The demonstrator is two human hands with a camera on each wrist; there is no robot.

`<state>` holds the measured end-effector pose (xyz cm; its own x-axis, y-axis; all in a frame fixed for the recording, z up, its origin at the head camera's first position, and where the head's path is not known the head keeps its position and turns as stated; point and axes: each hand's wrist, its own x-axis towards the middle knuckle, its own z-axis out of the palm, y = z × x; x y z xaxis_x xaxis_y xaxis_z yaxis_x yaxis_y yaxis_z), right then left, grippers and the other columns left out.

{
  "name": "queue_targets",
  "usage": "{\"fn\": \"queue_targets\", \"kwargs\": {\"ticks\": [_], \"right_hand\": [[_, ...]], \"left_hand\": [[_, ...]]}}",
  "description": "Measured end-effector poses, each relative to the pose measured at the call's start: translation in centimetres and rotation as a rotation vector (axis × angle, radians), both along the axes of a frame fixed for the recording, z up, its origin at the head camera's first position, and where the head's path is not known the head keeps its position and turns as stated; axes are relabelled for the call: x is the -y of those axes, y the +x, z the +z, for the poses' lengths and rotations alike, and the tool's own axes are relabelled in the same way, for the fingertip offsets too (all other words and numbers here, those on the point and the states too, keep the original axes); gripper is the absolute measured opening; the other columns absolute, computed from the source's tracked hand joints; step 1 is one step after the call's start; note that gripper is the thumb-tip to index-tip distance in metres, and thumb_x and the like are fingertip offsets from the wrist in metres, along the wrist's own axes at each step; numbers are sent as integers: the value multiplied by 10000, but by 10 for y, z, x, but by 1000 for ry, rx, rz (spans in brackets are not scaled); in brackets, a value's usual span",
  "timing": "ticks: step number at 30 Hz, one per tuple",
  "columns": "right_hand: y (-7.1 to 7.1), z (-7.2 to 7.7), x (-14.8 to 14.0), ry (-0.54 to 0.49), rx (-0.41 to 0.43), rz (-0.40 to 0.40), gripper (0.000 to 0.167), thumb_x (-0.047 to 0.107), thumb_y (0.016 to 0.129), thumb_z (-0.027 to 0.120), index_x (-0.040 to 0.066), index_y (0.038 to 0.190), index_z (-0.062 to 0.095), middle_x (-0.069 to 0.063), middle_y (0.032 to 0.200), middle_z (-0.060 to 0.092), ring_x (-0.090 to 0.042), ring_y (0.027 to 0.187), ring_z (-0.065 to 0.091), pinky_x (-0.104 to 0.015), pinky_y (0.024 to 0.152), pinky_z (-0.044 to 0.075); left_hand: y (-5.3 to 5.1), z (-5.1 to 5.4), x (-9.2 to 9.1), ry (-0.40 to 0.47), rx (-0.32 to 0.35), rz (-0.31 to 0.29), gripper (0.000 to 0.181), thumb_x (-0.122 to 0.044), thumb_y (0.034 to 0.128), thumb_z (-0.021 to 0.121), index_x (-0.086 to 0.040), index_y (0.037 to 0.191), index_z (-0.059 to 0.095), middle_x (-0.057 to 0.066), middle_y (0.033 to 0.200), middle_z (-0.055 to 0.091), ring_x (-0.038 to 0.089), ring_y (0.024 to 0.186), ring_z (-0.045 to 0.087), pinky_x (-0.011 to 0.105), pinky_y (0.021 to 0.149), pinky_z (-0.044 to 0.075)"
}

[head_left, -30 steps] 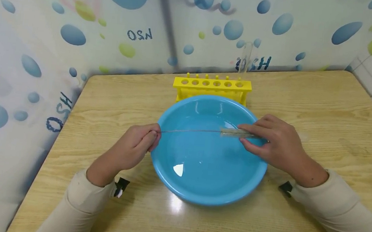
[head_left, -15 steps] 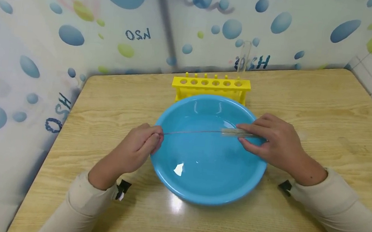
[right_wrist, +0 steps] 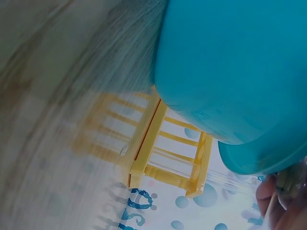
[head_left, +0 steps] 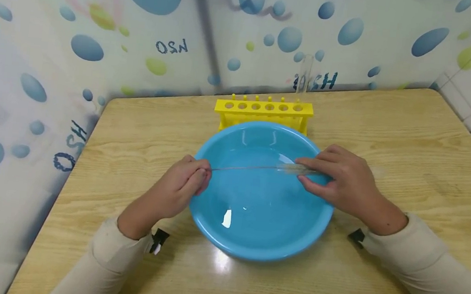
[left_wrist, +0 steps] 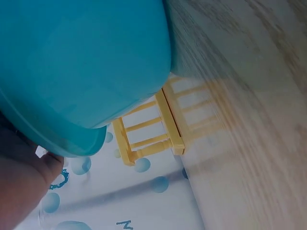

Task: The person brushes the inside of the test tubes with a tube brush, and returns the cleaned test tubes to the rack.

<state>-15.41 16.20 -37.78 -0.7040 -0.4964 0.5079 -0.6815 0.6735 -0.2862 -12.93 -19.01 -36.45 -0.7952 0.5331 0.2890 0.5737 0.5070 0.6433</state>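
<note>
My left hand (head_left: pixel 185 180) grips the thin twisted-wire handle of a test tube brush (head_left: pixel 244 167) at the left side of a light blue basin (head_left: pixel 257 253). The wire runs right, over the basin, into the mouth of a clear glass test tube (head_left: pixel 286 168). My right hand (head_left: pixel 340 181) pinches that tube between thumb and fingers above the basin's right rim. Pale bristles show inside the tube; its far end is hidden by the right hand. In the wrist views, the basin's side covers much of the picture and only part of each hand shows.
Behind the basin stands a yellow test tube rack (head_left: pixel 265 107), with another clear test tube (head_left: pixel 304 78) upright in its right end. The wooden table (head_left: pixel 144 124) meets a patterned wall (head_left: pixel 142 53) at the back.
My left hand has moved a little to the right, closer to the tube's mouth, and less wire shows between them. The right hand keeps its hold on the tube.
</note>
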Motion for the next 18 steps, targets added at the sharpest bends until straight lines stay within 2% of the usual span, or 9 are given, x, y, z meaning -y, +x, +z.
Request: {"fn": "queue_targets", "kwargs": {"ticks": [5,10,18], "right_hand": [[0,0,0,-3,8,-2,387,230,740,875,169,1110,779,9,785,688,-109,754,529,-266,565,449],[1,-1,0,-1,16,-3,386,236,750,867,169,1118,776,13,790,683,-107,759,531,-264,568,452],[0,-2,0,0,3,-10,375,249,754,865,159,1108,780,2,796,698,-113,760,536,-271,567,457]], "left_hand": [[-2,1,-6,46,95,-33,325,-40,1040,363,-112,745,479,-47,631,436,129,613,430,270,605,395],[-2,1,-13,51,163,-38,319,-60,1051,361,-102,757,478,-40,636,432,127,598,443,246,593,401],[-5,5,-22,-7,158,-14,293,-104,1057,373,-111,794,503,-52,625,431,123,597,457,253,598,412]]}}
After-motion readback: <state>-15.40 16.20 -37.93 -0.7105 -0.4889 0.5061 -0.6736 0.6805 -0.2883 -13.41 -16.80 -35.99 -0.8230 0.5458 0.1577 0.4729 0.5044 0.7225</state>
